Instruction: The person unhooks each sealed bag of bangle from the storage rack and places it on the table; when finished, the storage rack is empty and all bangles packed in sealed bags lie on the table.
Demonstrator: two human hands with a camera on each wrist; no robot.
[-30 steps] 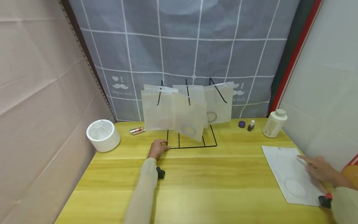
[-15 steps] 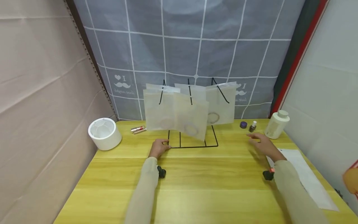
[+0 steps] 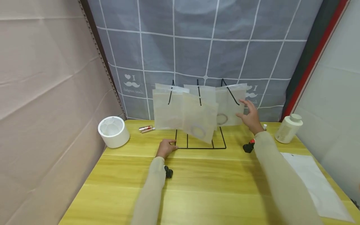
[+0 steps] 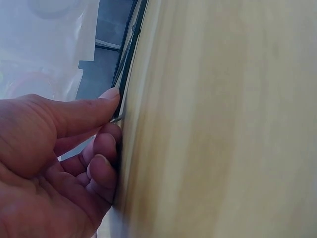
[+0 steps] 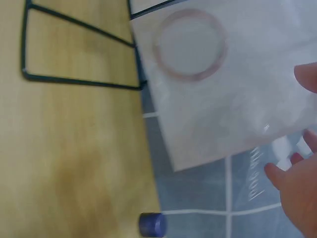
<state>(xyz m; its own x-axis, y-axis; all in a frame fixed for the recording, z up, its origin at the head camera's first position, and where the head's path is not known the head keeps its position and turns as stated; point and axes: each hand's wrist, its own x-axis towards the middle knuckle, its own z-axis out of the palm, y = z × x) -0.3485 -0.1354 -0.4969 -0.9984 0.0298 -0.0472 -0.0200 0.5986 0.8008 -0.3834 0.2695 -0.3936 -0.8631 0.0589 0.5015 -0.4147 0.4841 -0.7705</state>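
The left hand pinches the black wire rack at its front left corner, likely to steady it, while the right hand, parted and grasping nothing, spans the edge of the pouch hanging from the rack's rightmost hook; that pouch contains a ring, and left of the rack stands a divided white tub

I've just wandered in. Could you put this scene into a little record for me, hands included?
Rack: black wire, standing on the table
Bags: pale, hanging from the rack
Rightmost bag: a ring shows through it
Left hand: pinches the rack's near left corner
Right hand: at the rightmost bag's outer edge, fingers spread; contact unclear
Left of rack: white tub, two slim tubes
Right of rack: bottle, purple lid, flat white packet
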